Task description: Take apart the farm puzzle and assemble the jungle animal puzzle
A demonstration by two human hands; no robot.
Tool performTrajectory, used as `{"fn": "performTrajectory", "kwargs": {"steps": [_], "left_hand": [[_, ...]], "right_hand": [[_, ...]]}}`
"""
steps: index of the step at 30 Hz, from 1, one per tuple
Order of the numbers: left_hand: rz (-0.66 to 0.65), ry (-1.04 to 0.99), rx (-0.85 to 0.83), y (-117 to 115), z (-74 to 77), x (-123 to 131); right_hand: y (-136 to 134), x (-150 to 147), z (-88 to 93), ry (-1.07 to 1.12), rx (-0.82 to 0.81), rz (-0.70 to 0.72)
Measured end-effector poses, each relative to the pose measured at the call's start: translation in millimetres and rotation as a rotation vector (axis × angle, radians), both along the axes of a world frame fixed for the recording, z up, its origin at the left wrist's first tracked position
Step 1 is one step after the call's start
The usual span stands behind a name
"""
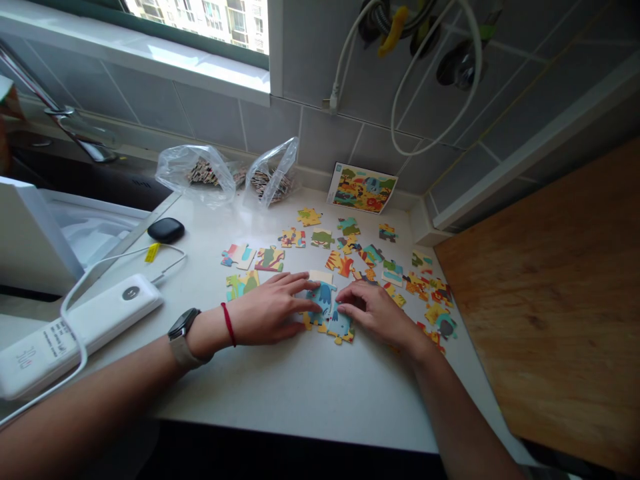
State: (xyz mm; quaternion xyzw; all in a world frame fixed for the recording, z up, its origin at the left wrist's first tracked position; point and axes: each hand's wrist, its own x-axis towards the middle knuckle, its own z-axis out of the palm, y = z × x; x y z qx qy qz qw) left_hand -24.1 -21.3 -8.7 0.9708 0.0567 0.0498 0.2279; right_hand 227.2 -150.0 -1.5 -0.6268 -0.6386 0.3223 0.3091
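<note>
My left hand point(270, 310) lies flat on the cream countertop point(280, 390), its spread fingertips resting on a blue elephant jigsaw piece point(321, 300). My right hand point(373, 310) curves over from the other side, with its fingers at a second blue jigsaw piece point(341, 325). These two pieces lie side by side between my hands. Several loose, colourful jigsaw pieces point(340, 263) are scattered beyond them. A small picture card point(363, 188) of jungle animals leans against the wall. Two clear plastic bags point(197, 173) hold more pieces.
A white power strip point(75, 337) and its cable lie at the counter's left. A black earbud case point(166, 230) sits behind it. A wooden board point(545, 293) stands to the right. White hoses point(435, 80) hang on the tiled wall.
</note>
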Motion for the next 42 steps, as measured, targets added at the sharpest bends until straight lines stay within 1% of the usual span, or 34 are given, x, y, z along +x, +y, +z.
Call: {"fn": "performTrajectory", "kwargs": {"steps": [5,15,23,27,29,30,34,36,39,42], "left_hand": [[-0.004,0.013,0.009,-0.5,0.3,0.1],[-0.007,-0.009,0.024,-5.5,5.5,3.0],[-0.007,-0.019,0.0,-10.9,-0.8,6.7],[-0.007,-0.016,0.001,-10.4,-1.5,6.0],[-0.01,-0.007,0.004,-10.0,-0.8,5.3],[-0.014,-0.001,0.007,-9.8,-0.4,4.9],[-0.027,0.011,0.015,-8.5,1.2,3.9],[-0.025,-0.01,0.01,-6.7,1.3,4.1],[-0.028,-0.083,-0.022,-2.5,0.4,5.2],[-0.013,-0.133,-0.048,1.4,-2.5,6.2]], "right_hand": [[1.7,-3.9,-0.4,-0.083,0.045,0.047],[0.3,-7.9,-0.9,-0.146,0.052,0.025],[1.0,-7.9,-2.2,-0.201,0.024,0.033],[0.4,-8.3,-1.8,-0.174,0.045,0.019],[0.7,-6.6,-0.7,-0.144,0.085,-0.034],[1.1,-4.9,-0.2,-0.133,0.114,-0.083],[3.3,6.9,-0.3,-0.091,0.238,-0.344],[4.1,13.0,-1.7,-0.048,0.283,-0.45],[5.2,19.1,-3.6,0.066,0.368,-0.585],[7.1,24.6,-4.6,0.247,0.449,-0.701]]}}
